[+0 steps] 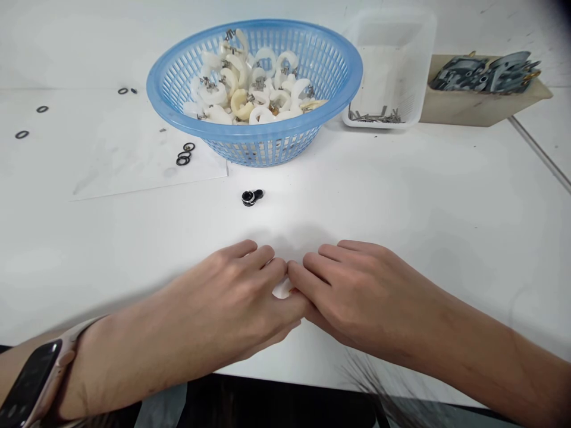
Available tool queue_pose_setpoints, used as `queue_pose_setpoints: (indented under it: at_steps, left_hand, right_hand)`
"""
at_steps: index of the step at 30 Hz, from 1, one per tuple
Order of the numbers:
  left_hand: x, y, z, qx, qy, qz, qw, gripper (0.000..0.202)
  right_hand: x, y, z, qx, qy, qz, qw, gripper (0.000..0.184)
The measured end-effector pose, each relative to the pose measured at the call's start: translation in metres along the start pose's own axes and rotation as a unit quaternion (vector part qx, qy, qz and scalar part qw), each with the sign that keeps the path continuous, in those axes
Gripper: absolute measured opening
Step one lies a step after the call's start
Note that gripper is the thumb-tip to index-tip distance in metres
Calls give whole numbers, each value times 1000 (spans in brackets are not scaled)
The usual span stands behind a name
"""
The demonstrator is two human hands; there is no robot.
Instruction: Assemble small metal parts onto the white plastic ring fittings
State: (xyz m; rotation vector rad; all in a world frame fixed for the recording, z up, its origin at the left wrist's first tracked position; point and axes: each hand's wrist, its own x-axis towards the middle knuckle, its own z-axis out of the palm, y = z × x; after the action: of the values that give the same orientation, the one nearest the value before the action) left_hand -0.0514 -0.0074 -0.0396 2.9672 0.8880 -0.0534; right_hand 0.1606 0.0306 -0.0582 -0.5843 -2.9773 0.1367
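My left hand (250, 291) and my right hand (352, 285) meet just above the white table, fingers curled and fingertips touching. Both are closed. Between the thumbs and forefingers shows a small white patch with an orange speck at its edge; the fingers cover most of it, so I cannot tell its kind. Beyond the hands lies a small black part with a ring and a silvery edge (252, 197). Farther back stands a blue plastic basket (263, 134), holding many white and yellowish curved plastic pieces (241, 104) with metal clips.
Right of the basket are a white tray (388, 65) with thin metal pins (379, 116) and a beige box (468, 110) of grey parts (486, 74). Black rings (183, 156) lie on a white sheet (134, 172) at left, with more rings (42, 109) farther left.
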Motion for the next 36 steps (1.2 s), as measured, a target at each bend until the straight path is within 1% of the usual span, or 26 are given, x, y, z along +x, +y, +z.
queue_pose_setpoints:
  at_steps: [3,13,20,26,32,36]
  left_hand:
    - [0,1,0,2,7,1,1000,2]
    - [0,-1,-2,7,-4,-5,1000,5]
    - [-1,0,-3,4,5,-3,1000,5]
    - [3,-1,-1,-4,12,-3,1000,7]
    - [0,0,-1,-3,6,0,1000,6]
    - [1,0,-1,3,9,-3,1000,5]
  right_hand:
    - [0,0,1,3,-2,3,1000,12]
    - [-1,-2,-1,11,-19,22,1000,12]
    - [-1,-3,-3,15,-23,26,999,12]
    - [-1,-4,-3,15,-14,28,999,11]
    - [-1,-3,-3,16,-18,24,999,12]
    - [-1,-2,-1,8,-9,19,1000,11]
